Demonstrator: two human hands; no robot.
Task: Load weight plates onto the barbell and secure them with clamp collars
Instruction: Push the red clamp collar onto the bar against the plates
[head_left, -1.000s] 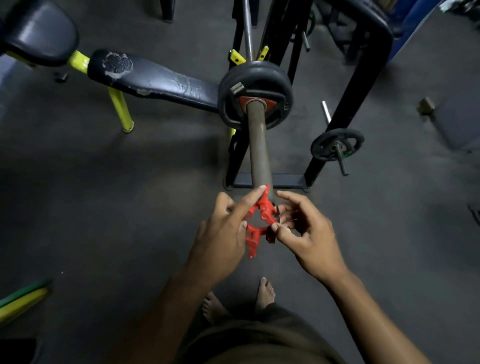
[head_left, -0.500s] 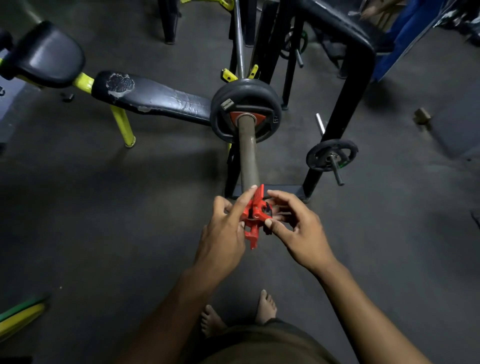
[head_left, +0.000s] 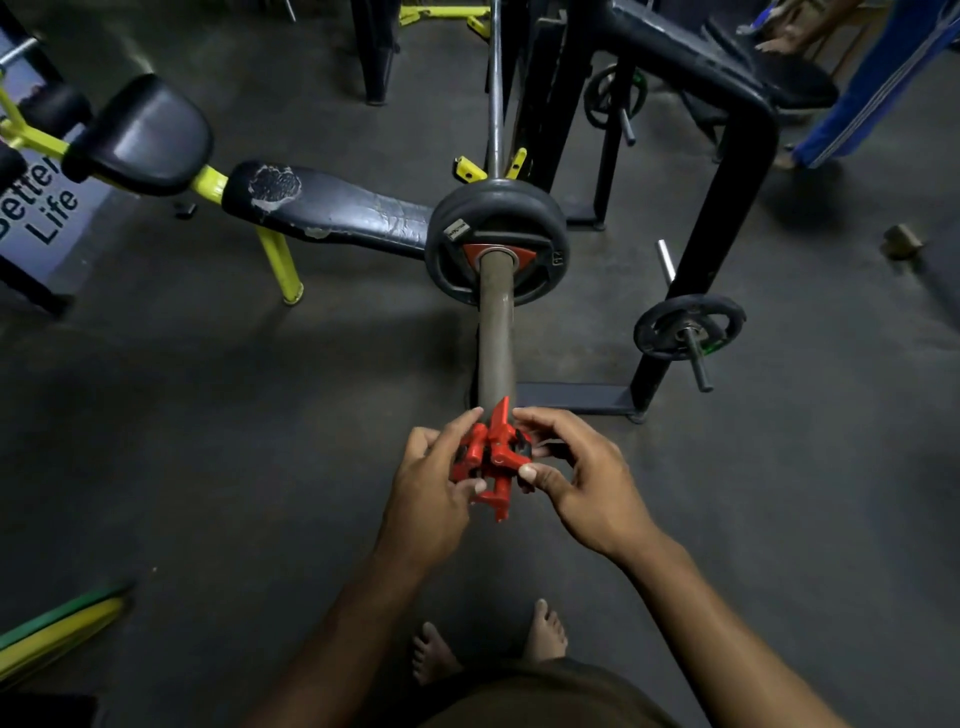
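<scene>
A red clamp collar (head_left: 492, 457) sits at the near end of the barbell sleeve (head_left: 495, 332), which points straight at me. My left hand (head_left: 434, 488) grips the collar from the left and my right hand (head_left: 576, 475) from the right, fingers pinching its levers. Farther up the sleeve a black weight plate (head_left: 496, 241) with a red hub rests against the bar's shoulder. The sleeve's tip is hidden behind the collar and my fingers.
A black bench (head_left: 327, 208) with yellow legs stands to the left. A black rack frame (head_left: 727, 156) rises on the right, with a small plate (head_left: 688, 327) on its storage peg. Another person's blue trouser leg (head_left: 878, 88) is at the top right. My bare feet (head_left: 488, 644) stand below.
The collar has turned from face-on to edge-on and closed up in my hands, staying at the sleeve's near end. My view has drawn back, showing more of the rack.
</scene>
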